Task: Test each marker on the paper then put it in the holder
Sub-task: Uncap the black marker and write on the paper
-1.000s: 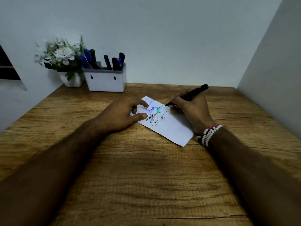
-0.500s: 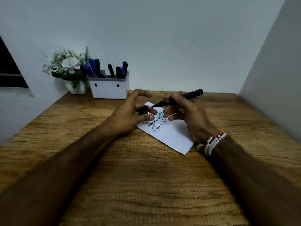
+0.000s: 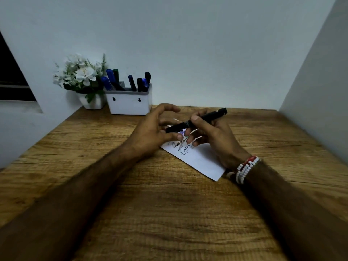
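Observation:
My right hand [image 3: 218, 138] grips a black marker [image 3: 206, 117] and holds it nearly level just above the white paper [image 3: 199, 161]. The marker's left end reaches into my left hand [image 3: 150, 132], whose curled fingers and thumb close around the black cap [image 3: 173, 128] there. Black, blue and green scribbles mark the paper's far end, partly hidden by my fingers. The white holder [image 3: 130, 105] stands at the back left against the wall with several blue, black and green markers in it.
A white pot of white flowers [image 3: 84, 76] stands just left of the holder. The wooden table [image 3: 169, 213] is boxed in by a wall behind and a side wall [image 3: 320, 91] on the right. A beaded bracelet [image 3: 246, 168] is on my right wrist.
My right hand lifted the marker's tip off the paper and swung it level towards my left hand. My left hand left the paper with the cap and met the marker's tip end.

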